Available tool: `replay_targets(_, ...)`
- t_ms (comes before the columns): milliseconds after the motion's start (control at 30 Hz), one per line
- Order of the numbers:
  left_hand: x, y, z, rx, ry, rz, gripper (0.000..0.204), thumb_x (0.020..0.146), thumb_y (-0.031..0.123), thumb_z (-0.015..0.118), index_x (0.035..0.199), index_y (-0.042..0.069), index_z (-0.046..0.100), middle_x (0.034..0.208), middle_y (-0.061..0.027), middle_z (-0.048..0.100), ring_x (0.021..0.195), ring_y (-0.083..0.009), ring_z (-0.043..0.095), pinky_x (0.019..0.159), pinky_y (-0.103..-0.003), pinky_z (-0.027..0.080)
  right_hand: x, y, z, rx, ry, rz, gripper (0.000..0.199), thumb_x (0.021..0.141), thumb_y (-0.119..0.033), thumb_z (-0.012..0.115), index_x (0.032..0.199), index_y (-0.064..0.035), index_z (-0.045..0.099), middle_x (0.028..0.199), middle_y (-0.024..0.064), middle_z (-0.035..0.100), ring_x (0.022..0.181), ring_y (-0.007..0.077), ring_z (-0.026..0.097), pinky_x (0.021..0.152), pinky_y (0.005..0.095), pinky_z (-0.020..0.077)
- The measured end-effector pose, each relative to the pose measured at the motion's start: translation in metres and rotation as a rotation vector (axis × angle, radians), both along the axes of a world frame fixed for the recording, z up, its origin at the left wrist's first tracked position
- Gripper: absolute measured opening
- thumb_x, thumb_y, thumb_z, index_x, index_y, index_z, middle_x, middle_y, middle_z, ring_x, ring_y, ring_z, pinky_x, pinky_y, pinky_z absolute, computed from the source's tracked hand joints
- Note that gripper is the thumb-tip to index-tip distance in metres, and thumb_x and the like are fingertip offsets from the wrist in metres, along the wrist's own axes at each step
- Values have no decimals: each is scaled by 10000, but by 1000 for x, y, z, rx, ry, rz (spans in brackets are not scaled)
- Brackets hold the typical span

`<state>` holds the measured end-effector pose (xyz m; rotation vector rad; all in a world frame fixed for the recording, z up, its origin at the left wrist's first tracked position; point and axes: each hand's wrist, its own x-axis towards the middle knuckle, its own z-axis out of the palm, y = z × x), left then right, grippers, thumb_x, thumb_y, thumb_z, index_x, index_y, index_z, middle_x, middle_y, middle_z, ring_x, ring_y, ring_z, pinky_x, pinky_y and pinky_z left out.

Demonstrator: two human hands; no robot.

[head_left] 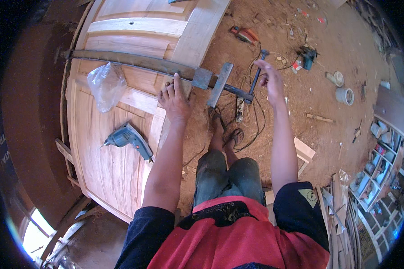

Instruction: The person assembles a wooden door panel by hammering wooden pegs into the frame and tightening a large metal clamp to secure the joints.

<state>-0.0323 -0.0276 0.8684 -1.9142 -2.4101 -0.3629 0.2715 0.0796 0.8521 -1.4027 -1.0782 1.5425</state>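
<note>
I judge clamping underway: my right hand [270,78] grips closed round the clamp handle [257,71]; my left hand [174,101], fingers spread, steadies the door [116,152] beside the bar clamp [134,62]; more turning likely next.

- Floor [327,148]: bare reddish earth strewn with wood offcuts and sawdust
- Shelving unit [381,166]: right edge, apparently stocked with small items
- Window [33,233]: bright daylight, lower left
- Stacked planks [341,210]: lower right
</note>
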Motion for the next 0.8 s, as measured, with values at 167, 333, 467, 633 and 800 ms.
replay_targets(167, -3, 0, -3, -2, -3, -4, 941, 731, 416, 753, 1524, 145, 325, 1207, -108, 551, 1221, -306, 461, 1092, -545, 255, -26, -90, -84, -436, -71, 165, 356, 1009, -216, 413, 1246, -60, 629, 940, 45, 664, 679, 122, 548, 591, 275, 469)
replay_targets(333, -4, -1, -6, 8, 15, 0, 936, 737, 421, 749, 1525, 147, 324, 1218, -104, 552, 1240, -306, 452, 1095, -551, 251, -49, -198, -9, -507, 295, 211, 289, 974, -95, 467, 1184, -17, 648, 1093, 112, 706, 691, 85, 588, 583, 231, 476)
replay_targets(467, -2, -1, -4, 10, -3, 10, 936, 739, 418, 750, 1527, 151, 320, 1228, -104, 553, 1252, -308, 448, 1098, -557, 243, -18, -152, 77, -313, 435, 269, 344, 949, -93, 489, 1261, 1, 597, 1144, 211, 682, 651, 102, 585, 581, 241, 494)
replay_targets(633, -2, -1, -1, -46, -20, 20, 943, 738, 403, 751, 1532, 152, 309, 1222, -105, 556, 1251, -311, 454, 1105, -559, 236, 3, -13, 58, 127, -45, 38, 452, 895, -10, 407, 1287, -52, 629, 1270, 77, 664, 613, 56, 520, 573, 223, 469)
replay_targets(800, -3, -1, -1, -33, -27, 20, 945, 731, 414, 750, 1531, 164, 314, 1218, -98, 555, 1251, -304, 460, 1107, -560, 233, -2, -6, -73, -338, -533, 391, 404, 1004, -175, 404, 1358, -111, 587, 1174, 48, 684, 657, 70, 520, 599, 224, 457)
